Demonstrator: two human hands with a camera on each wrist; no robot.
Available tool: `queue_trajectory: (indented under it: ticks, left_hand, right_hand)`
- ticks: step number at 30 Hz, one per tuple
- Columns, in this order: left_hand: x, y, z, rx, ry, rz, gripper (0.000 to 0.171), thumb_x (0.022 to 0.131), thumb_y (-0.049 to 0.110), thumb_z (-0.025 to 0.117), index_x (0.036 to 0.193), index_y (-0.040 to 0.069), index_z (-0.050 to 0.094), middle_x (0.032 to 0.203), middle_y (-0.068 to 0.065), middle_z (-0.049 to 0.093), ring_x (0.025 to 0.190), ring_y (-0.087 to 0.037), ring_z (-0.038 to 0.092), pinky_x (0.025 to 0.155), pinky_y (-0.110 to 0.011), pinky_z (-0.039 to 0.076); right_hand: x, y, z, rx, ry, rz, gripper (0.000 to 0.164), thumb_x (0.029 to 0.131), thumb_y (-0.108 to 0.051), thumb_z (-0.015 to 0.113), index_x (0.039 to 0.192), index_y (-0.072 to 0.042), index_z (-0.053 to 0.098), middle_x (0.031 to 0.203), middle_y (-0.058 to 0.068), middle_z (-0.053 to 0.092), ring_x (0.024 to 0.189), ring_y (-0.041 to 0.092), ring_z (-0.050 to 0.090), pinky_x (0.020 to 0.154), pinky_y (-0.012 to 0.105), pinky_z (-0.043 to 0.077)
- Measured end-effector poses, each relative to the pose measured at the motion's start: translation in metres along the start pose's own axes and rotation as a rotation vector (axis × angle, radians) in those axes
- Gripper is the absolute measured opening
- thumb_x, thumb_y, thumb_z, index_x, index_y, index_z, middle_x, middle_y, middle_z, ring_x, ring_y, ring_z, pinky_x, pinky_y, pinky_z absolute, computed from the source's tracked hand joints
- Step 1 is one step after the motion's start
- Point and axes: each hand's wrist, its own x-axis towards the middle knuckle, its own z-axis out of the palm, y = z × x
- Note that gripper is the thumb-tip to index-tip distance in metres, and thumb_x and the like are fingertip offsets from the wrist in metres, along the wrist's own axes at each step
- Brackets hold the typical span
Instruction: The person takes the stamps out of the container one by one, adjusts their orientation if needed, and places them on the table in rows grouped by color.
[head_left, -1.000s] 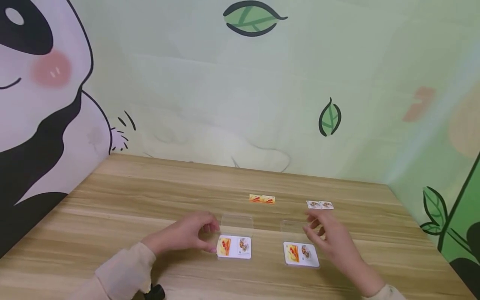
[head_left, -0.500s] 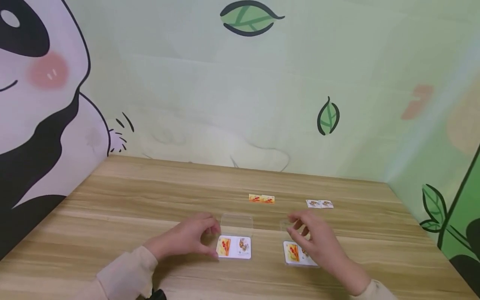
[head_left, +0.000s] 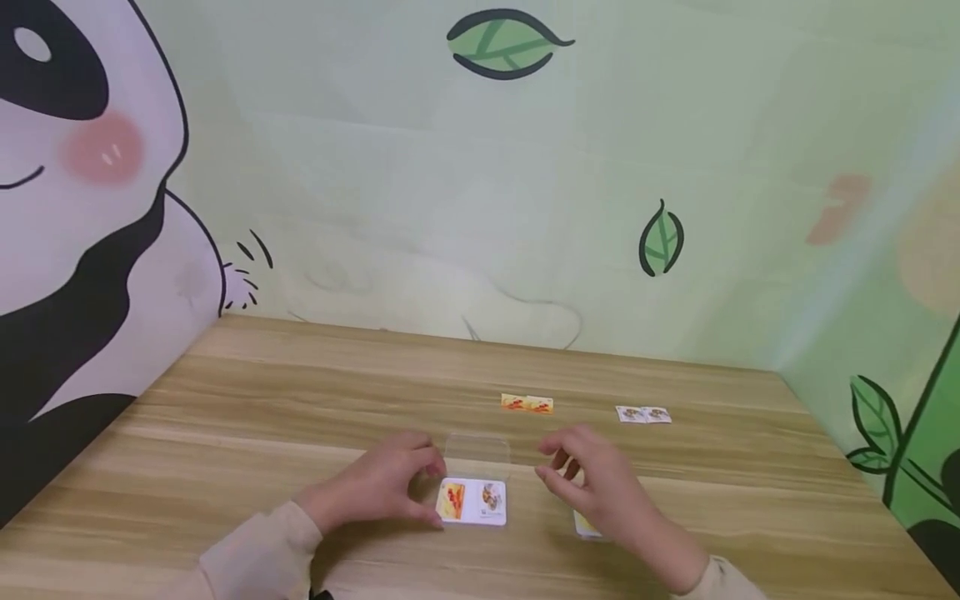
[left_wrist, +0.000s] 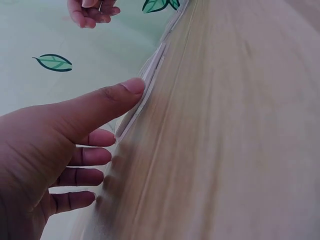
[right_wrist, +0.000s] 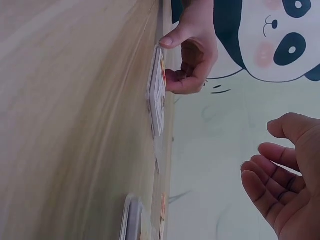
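A small flat case (head_left: 471, 502) with a white card showing two pictures lies on the table, its clear plastic lid (head_left: 477, 454) folded back behind it. My left hand (head_left: 382, 483) is at its left side, thumb tip at the near corner and fingers loosely bent beside the far one. In the left wrist view the thumb (left_wrist: 132, 86) lies against the case's edge. My right hand (head_left: 596, 479) hovers in the air, fingers slightly curled with nothing between them. Below it, a second such case (head_left: 587, 525) is mostly hidden; its edge (right_wrist: 131, 217) shows in the right wrist view.
Two orange picture cards (head_left: 527, 404) lie side by side toward the back of the wooden table (head_left: 300, 375). Two white picture cards (head_left: 643, 414) lie to their right. A wall with panda and leaf drawings (head_left: 375, 183) stands behind and at both sides.
My right hand has moved left from the right side of the second case, across it, covering most of it. My left hand stays by the first case.
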Motion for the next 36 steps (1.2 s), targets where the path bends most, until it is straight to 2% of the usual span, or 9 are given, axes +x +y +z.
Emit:
queue_trajectory:
  ticks: [13,16,24,36]
  left_hand:
    - [0.002,0.001,0.004,0.026,0.004,0.011,0.050,0.064,0.054,0.081,0.098,0.020,0.064,0.093,0.011,0.053,0.084,-0.004,0.045,0.076,-0.025,0.045]
    - [0.002,0.002,0.004,0.025,0.003,0.006,0.049,0.065,0.053,0.081,0.097,0.021,0.064,0.094,0.011,0.053,0.085,-0.005,0.045,0.077,-0.025,0.045]
    - [0.000,0.001,0.004,0.028,0.021,0.011,0.049,0.065,0.052,0.082,0.097,0.021,0.064,0.097,0.011,0.054,0.089,-0.006,0.048,0.080,-0.029,0.047]
    - [0.000,0.001,0.003,0.032,0.026,0.035,0.049,0.067,0.054,0.080,0.098,0.020,0.064,0.096,0.011,0.054,0.089,-0.005,0.047,0.079,-0.028,0.045]
  right_hand:
    - [0.008,-0.012,0.023,0.117,-0.100,0.013,0.013,0.085,-0.008,0.070,0.097,-0.006,0.066,0.090,0.007,0.063,0.074,0.008,0.057,0.064,0.019,0.052]
    - [0.011,-0.015,0.027,0.124,-0.136,0.038,0.016,0.085,-0.009,0.070,0.100,-0.005,0.066,0.090,0.008,0.063,0.075,0.009,0.057,0.065,0.020,0.052]
    - [0.018,-0.020,0.040,0.144,-0.199,0.029,0.018,0.085,-0.009,0.069,0.101,-0.001,0.064,0.089,0.009,0.061,0.076,0.009,0.057,0.067,0.020,0.052]
    - [0.028,-0.022,0.054,0.110,-0.316,0.068,0.020,0.085,-0.009,0.069,0.102,-0.001,0.063,0.091,0.004,0.060,0.076,0.009,0.056,0.067,0.018,0.049]
